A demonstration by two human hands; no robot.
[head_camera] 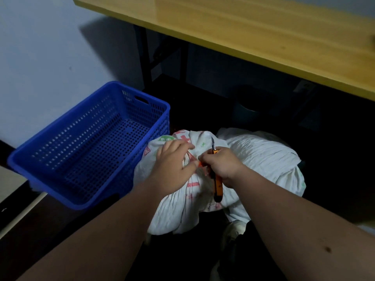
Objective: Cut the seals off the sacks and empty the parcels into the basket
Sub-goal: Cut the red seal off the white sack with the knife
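Note:
Two white sacks stand on the dark floor. The near sack (182,203) has red and green print and a gathered neck tied with a red seal (200,164). My left hand (174,159) pinches the neck and the seal's strings. My right hand (222,165) grips an orange utility knife (218,185), blade pointing up beside the neck. The second sack (263,159) lies behind to the right. The blue perforated basket (60,179) sits to the left, touching the near sack, with nothing in it.
A yellow wooden table (263,37) with black legs (146,57) stretches across the top of the view. A pale wall (40,57) stands behind the basket. A dark bin (246,112) sits under the table. A shoe (233,232) shows below the sacks.

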